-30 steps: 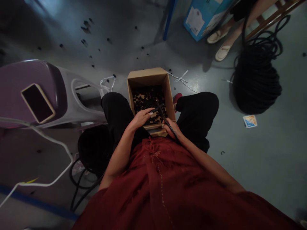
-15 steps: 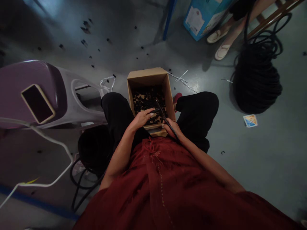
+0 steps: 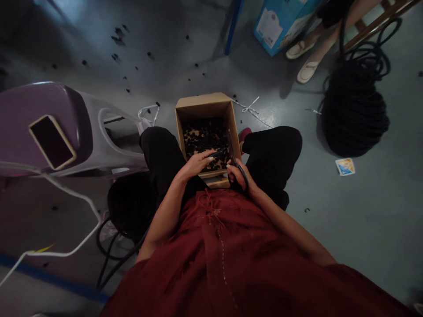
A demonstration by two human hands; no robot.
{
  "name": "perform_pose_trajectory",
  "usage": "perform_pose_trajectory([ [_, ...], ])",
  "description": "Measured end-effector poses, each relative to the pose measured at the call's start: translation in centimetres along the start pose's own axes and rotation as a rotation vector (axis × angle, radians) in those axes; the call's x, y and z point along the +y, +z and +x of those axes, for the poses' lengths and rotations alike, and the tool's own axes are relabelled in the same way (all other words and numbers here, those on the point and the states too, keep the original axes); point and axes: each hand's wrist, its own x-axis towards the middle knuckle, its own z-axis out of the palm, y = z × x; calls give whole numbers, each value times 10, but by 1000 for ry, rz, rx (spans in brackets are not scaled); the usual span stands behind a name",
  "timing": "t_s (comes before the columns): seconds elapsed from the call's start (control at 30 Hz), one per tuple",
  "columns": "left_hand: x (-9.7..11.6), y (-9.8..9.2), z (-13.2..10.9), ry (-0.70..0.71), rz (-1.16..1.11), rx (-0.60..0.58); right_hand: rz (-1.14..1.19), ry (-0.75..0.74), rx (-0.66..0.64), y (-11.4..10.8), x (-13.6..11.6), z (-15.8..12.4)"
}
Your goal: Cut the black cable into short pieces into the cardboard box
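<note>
Between my knees stands an open cardboard box [image 3: 204,103] with many small black pieces [image 3: 201,140] scattered over its bottom. Over the box's near part, my left hand [image 3: 197,164] pinches a black cord [image 3: 218,152], whose short end sticks out to the right. My right hand [image 3: 242,175] is wrapped round the black handles of a pair of scissors [image 3: 245,176]. Their dim blades point away from me, along the box's right side and apart from the cord's end. How wide the blades stand is hard to make out.
A purple-topped stool [image 3: 39,99] at the left bears a phone [image 3: 53,141]. Coils of black cord lie at the right [image 3: 353,110] and by my left leg [image 3: 128,204]. Another person's feet [image 3: 308,71] rest near a blue carton [image 3: 276,26]. A white cable [image 3: 76,193] crosses the left.
My right hand has turned the scissors, so their blades have swung right, away from the cord's end. A handle loop now shows. My left hand has barely moved.
</note>
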Motion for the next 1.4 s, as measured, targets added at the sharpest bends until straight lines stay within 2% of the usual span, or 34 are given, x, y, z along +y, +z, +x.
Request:
perform_pose_trajectory([
  [0.17, 0, -2, -3, -28, -122, -69, 109, -34, 58, -1, -14, 12],
  [0.4, 8, 0, -10, -44, -225, -148, 64, -142, 14, 0, -31, 29],
  [0.53, 9, 4, -16, -38, -213, -98, -4, -192, 19, -1, -36, 31],
  [0.6, 8, 7, -20, -29, -123, -43, -31, -189, 31, 0, -37, 31],
  [0.73, 7, 8, -35, 26, 212, 62, -29, -165, 12, 4, -36, 30],
  [0.9, 9, 6, -52, -64, 518, 169, -21, -140, 102, 2, -44, 31],
  [1.13, 22, 18, -46, -53, 909, 244, 22, -112, 136, -4, -52, 29],
  [1.23, 22, 20, -42, -33, 969, 221, 50, -106, 159, -3, -51, 30],
  [1.4, 19, 20, -38, -42, 896, 186, 75, -84, 161, -3, -49, 28],
])
